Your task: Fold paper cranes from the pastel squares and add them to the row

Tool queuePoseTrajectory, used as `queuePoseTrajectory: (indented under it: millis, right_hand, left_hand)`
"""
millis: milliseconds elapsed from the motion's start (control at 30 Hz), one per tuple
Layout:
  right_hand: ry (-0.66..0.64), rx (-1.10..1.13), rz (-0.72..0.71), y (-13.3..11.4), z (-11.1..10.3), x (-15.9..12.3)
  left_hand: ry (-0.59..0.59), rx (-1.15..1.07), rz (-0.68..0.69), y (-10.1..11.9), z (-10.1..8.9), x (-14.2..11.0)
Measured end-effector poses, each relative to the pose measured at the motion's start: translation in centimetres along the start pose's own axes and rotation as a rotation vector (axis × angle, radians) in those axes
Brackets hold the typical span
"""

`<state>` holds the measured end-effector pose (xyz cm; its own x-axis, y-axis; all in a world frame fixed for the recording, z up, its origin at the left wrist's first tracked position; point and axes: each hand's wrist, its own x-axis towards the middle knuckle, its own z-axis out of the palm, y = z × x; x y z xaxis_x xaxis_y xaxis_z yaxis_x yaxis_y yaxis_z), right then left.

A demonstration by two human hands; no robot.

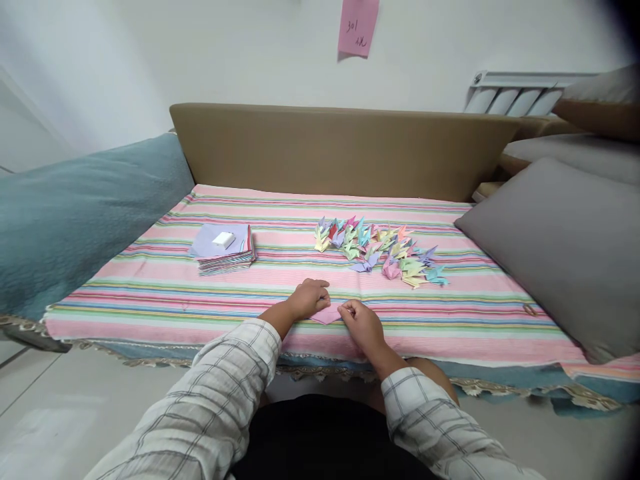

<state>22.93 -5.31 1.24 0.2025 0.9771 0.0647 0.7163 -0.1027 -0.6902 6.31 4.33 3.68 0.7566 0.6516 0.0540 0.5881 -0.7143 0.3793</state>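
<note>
A small folded piece of pink paper point(327, 315) lies on the striped cloth point(150, 293) near the front edge, between my two hands. My left hand point(309, 299) is over its left side, fingers curled and pressed down at the paper. At its right corner, my right hand point(363, 325) pinches the paper between thumb and forefinger. Beyond the hands, to the right, sits a cluster of folded paper cranes point(367, 241) in many colours. To the left stands a stack of square coloured paper sheets point(225, 257) with a small white block point(223, 240) on top.
The cloth covers a sofa seat with a brown backrest point(325, 150). A teal-covered armrest point(90, 207) bounds the left side, and grey cushions point(560, 247) the right. A small brown item point(529, 309) lies near the cushion. A pink note point(358, 28) hangs on the wall.
</note>
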Motion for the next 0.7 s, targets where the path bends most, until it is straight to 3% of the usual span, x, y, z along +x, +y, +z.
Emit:
queuePoseTrajectory:
  millis: [333,700]
  right_hand:
    - [-0.008,-0.026,0.016,-0.2,-0.1,0.0]
    - [-0.003,-0.03,0.014,-0.2,-0.1,0.0]
  left_hand:
    - [0.14,-0.024,-0.007,0.2,0.5,-0.7]
    - [0.186,-0.132,-0.037,-0.6,1.1,-0.9]
